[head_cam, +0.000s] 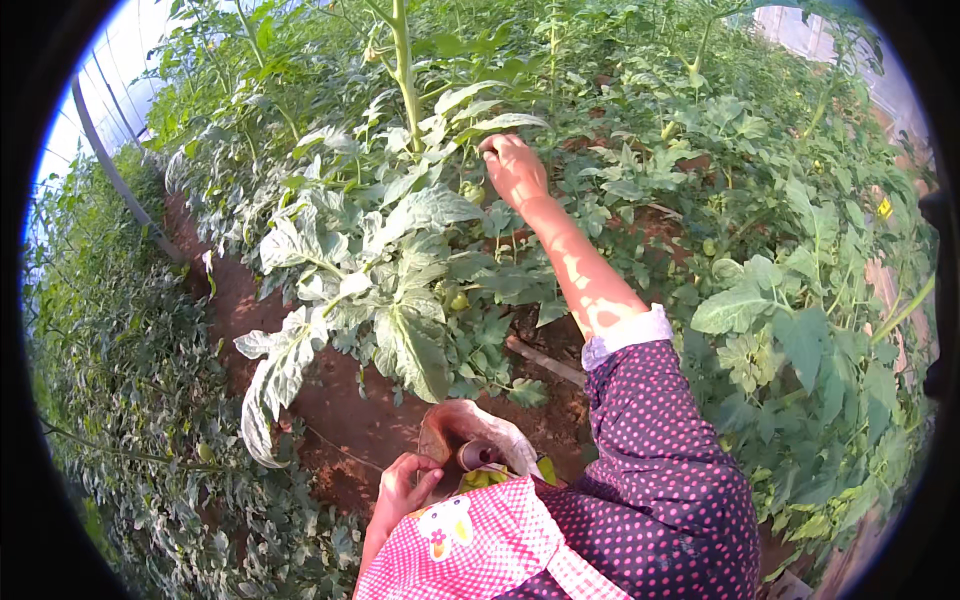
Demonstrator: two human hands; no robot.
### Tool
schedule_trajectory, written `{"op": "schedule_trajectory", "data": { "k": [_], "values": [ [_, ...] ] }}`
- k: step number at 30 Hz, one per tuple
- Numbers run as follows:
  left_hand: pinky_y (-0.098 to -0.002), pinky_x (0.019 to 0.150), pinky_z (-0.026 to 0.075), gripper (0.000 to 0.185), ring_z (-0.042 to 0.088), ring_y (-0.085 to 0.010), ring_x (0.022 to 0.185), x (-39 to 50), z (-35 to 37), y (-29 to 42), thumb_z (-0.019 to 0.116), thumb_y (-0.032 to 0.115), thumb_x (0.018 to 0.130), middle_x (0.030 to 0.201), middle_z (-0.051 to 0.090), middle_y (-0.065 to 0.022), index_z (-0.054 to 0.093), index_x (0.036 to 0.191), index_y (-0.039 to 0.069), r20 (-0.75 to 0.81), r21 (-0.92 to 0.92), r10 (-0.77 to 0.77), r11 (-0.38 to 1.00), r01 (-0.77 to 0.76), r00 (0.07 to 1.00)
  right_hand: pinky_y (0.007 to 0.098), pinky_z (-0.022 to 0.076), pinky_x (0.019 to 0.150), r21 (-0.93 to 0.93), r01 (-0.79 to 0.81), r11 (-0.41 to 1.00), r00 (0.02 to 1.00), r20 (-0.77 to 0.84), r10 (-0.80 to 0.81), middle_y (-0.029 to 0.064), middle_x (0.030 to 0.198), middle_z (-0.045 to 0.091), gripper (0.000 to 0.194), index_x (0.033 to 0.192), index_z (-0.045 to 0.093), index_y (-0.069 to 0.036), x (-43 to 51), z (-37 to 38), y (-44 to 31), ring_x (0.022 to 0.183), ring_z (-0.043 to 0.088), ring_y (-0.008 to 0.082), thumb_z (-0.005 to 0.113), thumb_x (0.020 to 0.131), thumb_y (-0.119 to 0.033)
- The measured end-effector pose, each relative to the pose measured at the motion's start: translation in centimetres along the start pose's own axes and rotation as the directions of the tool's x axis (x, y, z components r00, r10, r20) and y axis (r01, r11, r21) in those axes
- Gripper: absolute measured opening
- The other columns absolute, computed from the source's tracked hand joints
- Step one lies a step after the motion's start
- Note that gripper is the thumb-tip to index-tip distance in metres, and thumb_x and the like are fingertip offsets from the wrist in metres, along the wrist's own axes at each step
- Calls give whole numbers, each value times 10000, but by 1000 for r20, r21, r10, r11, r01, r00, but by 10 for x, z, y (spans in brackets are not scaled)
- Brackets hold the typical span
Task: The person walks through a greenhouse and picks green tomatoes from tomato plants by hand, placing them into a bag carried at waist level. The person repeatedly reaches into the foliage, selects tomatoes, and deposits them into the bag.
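My right hand reaches out to a tomato plant, its fingers curled by the tip of a long leaf; whether they grip anything is hidden. A green tomato hangs just below and left of that hand. The plant's thick green stem rises to the left. Close to my body, my left hand holds the rim of an open pale bag. Inside the bag are a dark brown, round-ended object and something yellow-green.
Dense tomato plants stand ahead and on both sides. Another green tomato hangs among lower leaves. A reddish soil path runs along the left, with a grey curved pole beyond it. A stick lies on the soil.
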State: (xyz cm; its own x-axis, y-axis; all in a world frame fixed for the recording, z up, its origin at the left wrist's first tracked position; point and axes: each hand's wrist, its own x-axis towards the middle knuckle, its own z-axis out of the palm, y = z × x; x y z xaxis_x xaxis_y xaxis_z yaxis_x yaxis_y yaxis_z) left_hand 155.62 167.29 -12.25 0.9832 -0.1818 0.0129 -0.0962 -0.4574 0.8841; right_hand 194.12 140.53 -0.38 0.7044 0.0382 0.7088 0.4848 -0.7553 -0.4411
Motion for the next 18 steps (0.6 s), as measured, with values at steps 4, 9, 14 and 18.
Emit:
{"op": "schedule_trajectory", "data": {
  "k": [4, 9, 14, 18],
  "values": [
    [-335, 725, 502, 139, 648, -256, 798, 0, 7, 7, 724, 109, 798, 847, 649, -125, 650, 866, 13, -50, 10, -96, 995, 96, 994, 427, 484, 849, -65, -35, 997, 983, 176, 47, 105, 1058, 622, 257, 1073, 618, -130, 23, 0, -16, 976, 596, 327, 552, 883, -290],
    [-339, 718, 510, 136, 650, -252, 790, 6, 21, 8, 709, 133, 815, 846, 648, -116, 657, 880, 26, -73, 29, -81, 996, 83, 994, 426, 488, 848, -174, 41, 984, 966, 257, 6, 112, 1036, 644, 273, 1001, 662, -108, 32, 22, 12, 979, 599, 331, 606, 848, -327],
    [-340, 715, 514, 159, 651, -260, 792, 6, 32, 10, 709, 156, 819, 853, 648, -118, 657, 894, 26, -73, 29, -74, 997, 76, 995, 422, 502, 792, -3, 130, 992, 985, 116, -128, 104, 895, 658, 202, 888, 673, -94, 34, 31, 27, 897, 622, 305, 592, 839, -272],
    [-343, 713, 515, 165, 652, -262, 793, 7, 35, 14, 708, 162, 819, 859, 647, -121, 654, 893, 25, -75, 57, -110, 992, 115, 991, 419, 503, 768, -209, 414, 886, 910, 83, -406, 91, 888, 634, 183, 866, 642, -92, 43, 27, 34, 859, 620, 305, 564, 838, -255]
  ]
}}
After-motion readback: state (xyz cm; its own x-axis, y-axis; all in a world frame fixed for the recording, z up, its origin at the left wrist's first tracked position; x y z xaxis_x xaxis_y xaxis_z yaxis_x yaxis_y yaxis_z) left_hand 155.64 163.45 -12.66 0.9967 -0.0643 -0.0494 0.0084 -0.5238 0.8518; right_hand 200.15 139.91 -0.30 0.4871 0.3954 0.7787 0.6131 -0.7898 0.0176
